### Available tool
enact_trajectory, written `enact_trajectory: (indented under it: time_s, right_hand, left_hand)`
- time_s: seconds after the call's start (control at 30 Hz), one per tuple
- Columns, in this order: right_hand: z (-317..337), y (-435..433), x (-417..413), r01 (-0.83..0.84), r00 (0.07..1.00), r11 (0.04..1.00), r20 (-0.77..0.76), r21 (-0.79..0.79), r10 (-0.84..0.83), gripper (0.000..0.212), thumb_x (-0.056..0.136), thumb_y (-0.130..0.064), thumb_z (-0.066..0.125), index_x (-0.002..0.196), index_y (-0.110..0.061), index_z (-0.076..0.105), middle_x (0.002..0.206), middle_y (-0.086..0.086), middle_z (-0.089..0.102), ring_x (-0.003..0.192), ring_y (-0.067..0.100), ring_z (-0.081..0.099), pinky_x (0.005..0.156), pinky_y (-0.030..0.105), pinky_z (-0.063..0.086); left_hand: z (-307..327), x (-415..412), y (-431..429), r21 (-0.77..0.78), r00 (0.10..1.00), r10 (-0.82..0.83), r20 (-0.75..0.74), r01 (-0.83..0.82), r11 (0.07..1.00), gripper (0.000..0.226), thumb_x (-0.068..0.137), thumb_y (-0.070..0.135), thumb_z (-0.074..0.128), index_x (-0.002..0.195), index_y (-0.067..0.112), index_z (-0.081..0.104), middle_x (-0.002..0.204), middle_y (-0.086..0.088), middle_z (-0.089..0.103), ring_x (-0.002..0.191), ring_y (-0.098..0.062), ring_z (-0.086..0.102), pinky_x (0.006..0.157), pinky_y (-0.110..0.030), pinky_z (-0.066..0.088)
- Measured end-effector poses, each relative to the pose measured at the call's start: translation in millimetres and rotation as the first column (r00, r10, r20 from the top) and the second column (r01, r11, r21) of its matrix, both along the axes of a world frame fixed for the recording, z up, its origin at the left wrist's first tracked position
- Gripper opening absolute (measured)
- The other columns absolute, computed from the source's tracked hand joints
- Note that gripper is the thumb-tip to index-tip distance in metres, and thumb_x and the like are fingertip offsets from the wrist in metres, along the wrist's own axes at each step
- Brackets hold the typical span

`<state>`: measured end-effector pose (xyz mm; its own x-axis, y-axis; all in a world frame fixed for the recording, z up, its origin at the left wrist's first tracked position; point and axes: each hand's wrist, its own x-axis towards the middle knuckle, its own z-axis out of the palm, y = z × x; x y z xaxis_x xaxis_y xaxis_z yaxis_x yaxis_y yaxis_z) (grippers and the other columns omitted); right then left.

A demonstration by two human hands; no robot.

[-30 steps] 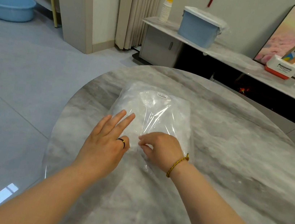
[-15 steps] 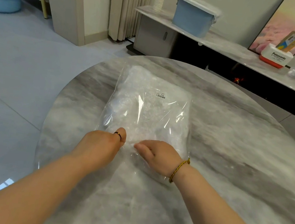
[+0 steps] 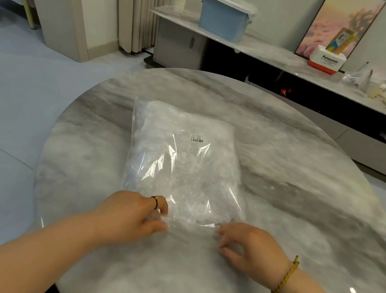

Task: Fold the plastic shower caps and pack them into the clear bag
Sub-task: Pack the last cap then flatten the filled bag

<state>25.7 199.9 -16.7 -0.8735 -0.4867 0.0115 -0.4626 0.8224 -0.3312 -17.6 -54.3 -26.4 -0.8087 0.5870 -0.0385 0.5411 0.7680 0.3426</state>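
Grey marble table (image 3: 304, 192): my left hand (image 3: 131, 216) and right hand (image 3: 252, 253) pinch the near edge of the barcode-stickered clear plastic bag (image 3: 184, 165); white-and-red box (image 3: 326, 62) behind reads Panasonic.

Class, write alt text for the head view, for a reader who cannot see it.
The left hand and right hand pinch the near edge of a clear bag packed with white shower caps, flat on a round marble table.

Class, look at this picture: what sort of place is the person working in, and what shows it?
Probably a home living room: a round marble-look table, a low cabinet along the wall with a framed picture standing on it, and a curtain beside it.
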Motion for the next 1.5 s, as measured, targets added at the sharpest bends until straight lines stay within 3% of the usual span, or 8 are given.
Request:
enact_trajectory:
  time_s: [0.37, 0.6, 0.73, 0.87, 0.97, 1.07, 1.33, 1.5]
  right_hand:
    - [15.0, 12.0, 23.8, -0.02, 0.981, 0.979, 0.192, 0.204, -0.02, 0.014, 0.088, -0.027, 0.048, 0.078, -0.025, 0.057, 0.127, -0.01, 0.055, 0.126, 0.002, 0.04, 0.116, 0.023, 0.005]
    - [11.4, 20.6, 19.9, 0.171, 0.917, 0.985, 0.362, 0.029, -0.17, 0.034, 0.085, -0.012, 0.056, 0.059, -0.028, 0.041, 0.122, -0.009, 0.058, 0.114, 0.007, 0.051, 0.086, 0.012, 0.033]
    - [13.5, 21.3, 20.3, 0.206, 0.888, 0.979, 0.42, 0.007, -0.19, 0.033, 0.085, -0.009, 0.056, 0.059, -0.025, 0.044, 0.115, -0.013, 0.059, 0.109, 0.005, 0.052, 0.085, 0.01, 0.032]
    - [15.0, 23.4, 20.6, 0.228, 0.877, 0.973, 0.439, -0.024, -0.194, 0.024, 0.086, -0.01, 0.055, 0.065, -0.021, 0.054, 0.101, -0.022, 0.057, 0.106, 0.003, 0.052, 0.085, 0.01, 0.032]
    - [16.1, 24.5, 20.4, 0.261, 0.86, 0.964, 0.466, -0.046, -0.21, 0.032, 0.085, -0.008, 0.055, 0.059, -0.026, 0.046, 0.115, -0.012, 0.06, 0.112, 0.004, 0.052, 0.088, 0.008, 0.034]
    - [19.8, 29.5, 20.9, 0.313, 0.836, 0.945, 0.5, -0.097, -0.226, 0.033, 0.083, -0.004, 0.059, 0.062, -0.028, 0.054, 0.104, -0.007, 0.063, 0.105, 0.003, 0.056, 0.081, -0.003, 0.034]
    - [16.2, 50.8, 15.5, 0.556, 0.759, 0.789, 0.546, -0.261, -0.354, 0.024, 0.081, -0.003, 0.066, 0.06, -0.014, 0.063, 0.059, 0.002, 0.065, 0.054, 0.005, 0.054, 0.058, 0.017, 0.045]
    - [7.0, 48.3, 12.5, 0.637, 0.733, 0.71, 0.522, -0.3, -0.436, 0.024, 0.085, 0.0, 0.059, 0.063, -0.01, 0.057, 0.047, -0.004, 0.063, 0.061, 0.026, 0.053, 0.064, 0.036, 0.044]
  left_hand:
    - [2.4, 24.9, 9.1, 0.046, 0.98, -0.167, 0.11, 0.163, 0.986, 0.064, 0.061, 0.055, 0.037, 0.114, 0.03, 0.064, 0.12, 0.018, 0.059, 0.106, 0.0, 0.054, 0.091, -0.009, 0.035]
    - [-1.2, 50.1, 5.0, -0.008, 0.98, -0.197, 0.006, 0.197, 0.98, 0.095, 0.049, 0.051, 0.014, 0.139, 0.034, 0.038, 0.146, 0.019, 0.03, 0.135, 0.001, 0.027, 0.102, -0.006, -0.01]
    - [0.2, 51.4, 1.1, -0.24, 0.971, -0.232, -0.058, 0.212, 0.948, 0.057, 0.059, 0.031, 0.027, 0.093, 0.041, 0.072, 0.107, 0.018, 0.067, 0.094, 0.004, 0.064, 0.087, -0.015, 0.044]
    - [1.0, 47.5, 0.5, -0.021, 0.985, -0.137, 0.102, 0.14, 0.99, 0.059, 0.082, 0.046, 0.019, 0.117, 0.03, 0.064, 0.133, 0.027, 0.029, 0.124, 0.006, 0.035, 0.1, 0.001, 0.015]
    - [5.1, 36.4, -9.0, 0.15, 0.912, -0.085, 0.402, 0.026, 0.988, 0.019, 0.092, 0.02, 0.054, 0.087, 0.032, 0.066, 0.125, 0.025, 0.039, 0.109, 0.02, 0.038, 0.086, 0.009, 0.02]
    - [9.3, 32.0, -18.5, 0.237, 0.821, -0.008, 0.571, -0.156, 0.959, 0.037, 0.086, 0.01, 0.063, 0.063, 0.04, 0.064, 0.1, 0.031, 0.056, 0.086, 0.029, 0.049, 0.079, 0.006, 0.032]
    - [18.4, 24.9, -20.7, 0.284, 0.728, 0.197, 0.656, -0.481, 0.83, 0.019, 0.078, 0.006, 0.072, 0.062, 0.014, 0.066, 0.054, 0.004, 0.066, 0.051, -0.001, 0.055, 0.057, -0.012, 0.044]
    - [15.7, 21.0, -18.4, 0.198, 0.731, 0.265, 0.629, -0.48, 0.855, 0.02, 0.08, 0.005, 0.069, 0.062, 0.011, 0.061, 0.042, 0.006, 0.059, 0.038, 0.003, 0.049, 0.045, -0.008, 0.038]
